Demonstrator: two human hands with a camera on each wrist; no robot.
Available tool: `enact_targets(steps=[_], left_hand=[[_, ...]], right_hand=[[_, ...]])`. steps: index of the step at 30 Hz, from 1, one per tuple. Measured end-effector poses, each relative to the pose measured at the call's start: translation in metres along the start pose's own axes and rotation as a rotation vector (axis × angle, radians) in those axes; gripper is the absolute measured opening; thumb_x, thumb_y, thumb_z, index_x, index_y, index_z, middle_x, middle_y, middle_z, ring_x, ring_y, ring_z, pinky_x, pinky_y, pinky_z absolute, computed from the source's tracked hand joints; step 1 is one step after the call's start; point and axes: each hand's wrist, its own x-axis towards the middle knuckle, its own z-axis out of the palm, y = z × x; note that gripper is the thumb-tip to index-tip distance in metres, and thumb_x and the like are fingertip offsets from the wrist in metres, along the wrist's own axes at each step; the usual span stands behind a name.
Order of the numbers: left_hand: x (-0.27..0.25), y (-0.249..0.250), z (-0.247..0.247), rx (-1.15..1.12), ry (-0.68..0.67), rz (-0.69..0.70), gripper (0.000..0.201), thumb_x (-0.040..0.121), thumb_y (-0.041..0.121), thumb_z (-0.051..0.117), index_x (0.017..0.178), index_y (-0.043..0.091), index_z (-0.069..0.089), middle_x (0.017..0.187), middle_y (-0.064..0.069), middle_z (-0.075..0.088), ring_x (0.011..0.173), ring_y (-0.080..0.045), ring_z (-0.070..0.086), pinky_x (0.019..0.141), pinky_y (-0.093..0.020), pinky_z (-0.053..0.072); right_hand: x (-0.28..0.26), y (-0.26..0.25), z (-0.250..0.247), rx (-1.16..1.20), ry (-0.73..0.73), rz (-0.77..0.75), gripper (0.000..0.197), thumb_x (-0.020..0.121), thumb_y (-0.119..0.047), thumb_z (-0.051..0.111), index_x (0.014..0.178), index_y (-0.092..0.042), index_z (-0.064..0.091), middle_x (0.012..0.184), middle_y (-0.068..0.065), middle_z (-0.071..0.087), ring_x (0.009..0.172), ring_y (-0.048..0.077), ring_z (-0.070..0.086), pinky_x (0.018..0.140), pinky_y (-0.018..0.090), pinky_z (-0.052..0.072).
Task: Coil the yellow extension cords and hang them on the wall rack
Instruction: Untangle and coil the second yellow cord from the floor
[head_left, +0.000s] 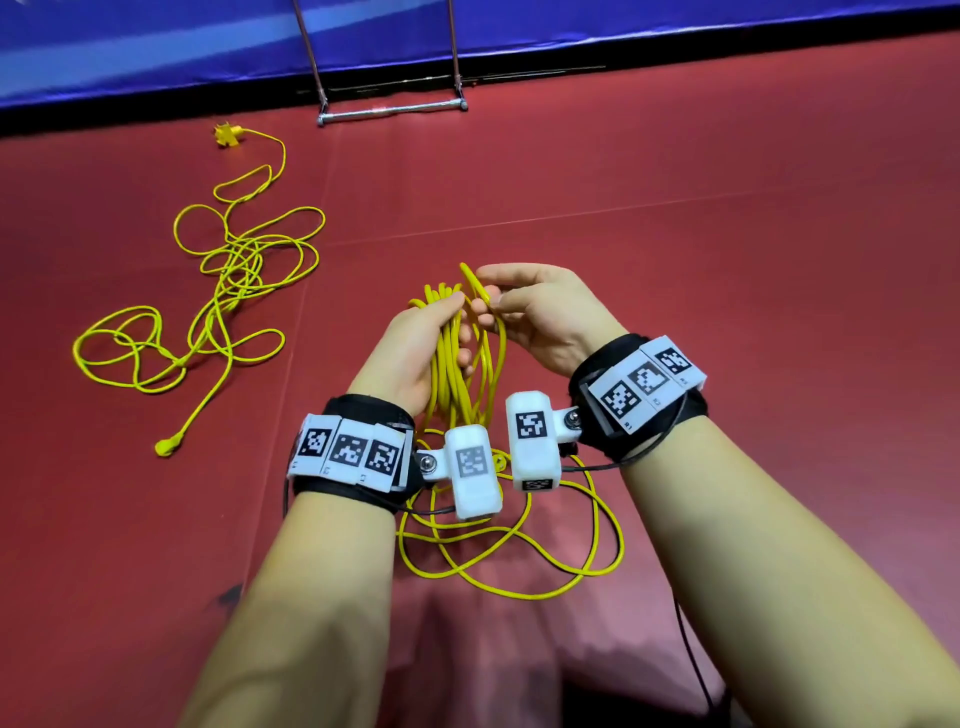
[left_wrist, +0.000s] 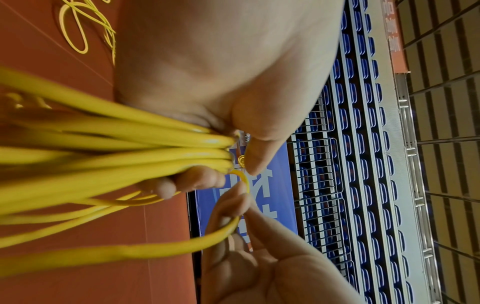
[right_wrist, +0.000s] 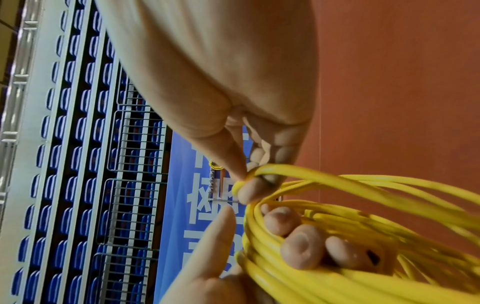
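Note:
My left hand (head_left: 460, 325) grips a bundle of yellow cord loops (head_left: 452, 364), thumb over the top and fingers curled round it. My right hand (head_left: 480, 291) pinches one more loop (head_left: 470, 278) between thumb and forefinger, right beside the bundle's top. In the left wrist view the held coil (left_wrist: 130, 148) runs under my thumb. In the right wrist view the pinched loop (right_wrist: 241, 183) sits just above my left fingers (right_wrist: 298, 246). The rest of this cord (head_left: 519, 571) lies slack on the floor under my wrists. A second yellow cord (head_left: 234, 270) lies tangled at the left.
Red floor mats (head_left: 727, 260) spread all around. A metal bar frame (head_left: 389, 106) leans at the blue wall ahead. On that wall a small metal rack (right_wrist: 213, 185) shows in the right wrist view, with something yellow (right_wrist: 215, 164) hanging on it. Blue seats rise behind railings.

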Motion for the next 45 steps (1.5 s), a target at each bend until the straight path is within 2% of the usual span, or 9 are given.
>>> enact_targets(steps=[8,12,16,20,24,31,35,38,45], left_hand=[[0.0,-0.005,0.004,-0.001,-0.018,-0.02,0.033,0.1,0.038,0.051,0.08,0.012,0.055,0.059,-0.003,0.051,0.046,-0.016,0.044,0.052,-0.026,0.041],[0.001,-0.007,0.007,0.016,0.01,0.015,0.032,0.101,0.034,0.051,0.08,0.014,0.064,0.053,-0.001,0.053,0.045,-0.015,0.044,0.052,-0.026,0.039],[0.002,-0.009,0.003,-0.016,0.016,0.022,0.027,0.102,0.028,0.05,0.083,0.013,0.064,0.062,-0.005,0.055,0.044,-0.014,0.047,0.047,-0.02,0.041],[0.007,-0.011,-0.001,-0.089,0.066,-0.027,0.019,0.101,0.024,0.05,0.097,0.008,0.059,0.085,-0.016,0.057,0.042,-0.016,0.05,0.047,-0.022,0.044],[0.012,-0.013,-0.002,-0.186,0.146,-0.026,0.021,0.1,0.016,0.049,0.081,0.01,0.054,0.075,-0.016,0.057,0.047,-0.022,0.054,0.045,-0.023,0.045],[0.021,-0.004,-0.025,-0.391,0.34,0.012,0.029,0.1,0.015,0.042,0.071,0.013,0.046,0.06,-0.005,0.048,0.041,-0.017,0.05,0.051,-0.024,0.043],[0.019,0.01,-0.039,-0.621,0.4,0.04,0.024,0.1,0.018,0.039,0.078,0.014,0.045,0.063,-0.003,0.054,0.047,-0.02,0.06,0.061,-0.029,0.046],[0.014,0.023,-0.056,-0.803,0.394,0.05,0.026,0.099,0.021,0.036,0.075,0.014,0.042,0.057,0.0,0.048,0.043,-0.019,0.053,0.061,-0.03,0.048],[0.009,0.034,-0.075,-0.759,0.336,0.134,0.022,0.094,0.022,0.041,0.073,0.017,0.038,0.058,0.004,0.041,0.043,-0.016,0.036,0.059,-0.025,0.042]], right_hand=[[-0.006,0.003,0.007,-0.162,0.038,-0.022,0.02,0.084,0.018,0.058,0.097,0.003,0.06,0.069,0.018,0.062,0.06,0.028,0.061,0.055,0.029,0.058],[-0.005,0.006,0.01,-0.209,0.069,-0.032,0.02,0.081,0.015,0.063,0.087,-0.003,0.057,0.065,0.016,0.062,0.053,0.027,0.06,0.056,0.035,0.057],[-0.007,0.006,0.012,-0.287,0.029,-0.025,0.022,0.081,0.014,0.064,0.088,-0.006,0.057,0.067,0.011,0.061,0.049,0.024,0.06,0.055,0.036,0.058],[-0.008,0.001,0.013,-0.283,-0.094,0.012,0.019,0.087,0.006,0.065,0.093,-0.009,0.054,0.083,0.01,0.058,0.064,0.018,0.061,0.061,0.036,0.059],[-0.009,0.0,0.012,-0.345,-0.193,0.022,0.017,0.09,0.003,0.062,0.098,-0.009,0.053,0.077,0.006,0.056,0.057,0.014,0.058,0.072,0.041,0.057],[-0.009,0.006,-0.002,-0.539,-0.41,0.158,0.01,0.097,0.003,0.048,0.1,-0.004,0.055,0.074,0.016,0.058,0.061,0.025,0.054,0.052,0.026,0.05],[-0.009,0.012,-0.009,-0.596,-0.593,0.212,0.017,0.1,0.002,0.039,0.102,-0.004,0.055,0.071,0.013,0.06,0.06,0.022,0.059,0.057,0.026,0.051],[-0.011,0.021,-0.019,-0.615,-0.733,0.306,0.021,0.102,-0.001,0.039,0.104,-0.008,0.058,0.066,0.008,0.06,0.061,0.019,0.061,0.06,0.025,0.05],[-0.004,0.045,-0.04,-0.775,-0.613,0.328,0.016,0.1,-0.004,0.047,0.099,-0.008,0.063,0.059,0.001,0.058,0.06,0.015,0.06,0.054,0.02,0.044]])
